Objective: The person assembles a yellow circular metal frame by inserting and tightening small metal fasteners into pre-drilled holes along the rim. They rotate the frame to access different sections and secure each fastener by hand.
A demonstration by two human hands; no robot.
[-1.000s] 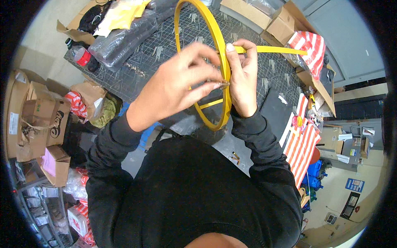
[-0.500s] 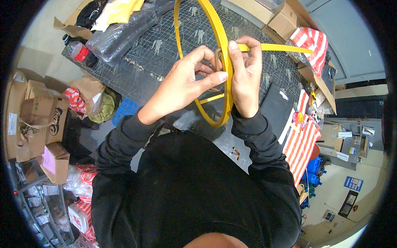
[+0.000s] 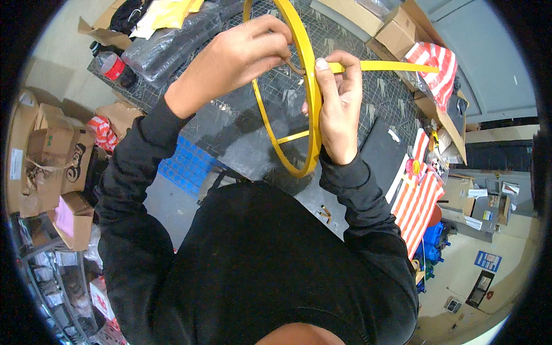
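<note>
A large yellow hoop-shaped frame (image 3: pixel 314 123) stands upright over the dark worktable, its top cut off by the picture's edge. My right hand (image 3: pixel 340 106) grips its near band from the right, thumb on the outside and fingers curled behind. From beside that grip a flat yellow strip (image 3: pixel 397 66) juts out to the right. My left hand (image 3: pixel 241 54) is raised on the hoop's left, fingers pinched on a thin brown cord (image 3: pixel 295 68). The cord runs to the yellow band next to my right thumb; how it is fastened there is hidden.
Plastic-wrapped dark bundles (image 3: pixel 167 49), yellow envelopes (image 3: pixel 167 17) and a bottle (image 3: pixel 112 67) lie at the far left. Cardboard boxes (image 3: pixel 397 34) line the far right. A black flat piece (image 3: pixel 382 149) and red-striped bags (image 3: pixel 417 198) lie at right; small brass-coloured pieces (image 3: pixel 326 214) sit nearer.
My left hand has moved up and to the left, away from my right thumb, drawing the brown cord out with it. My right hand and the yellow hoop have barely moved.
</note>
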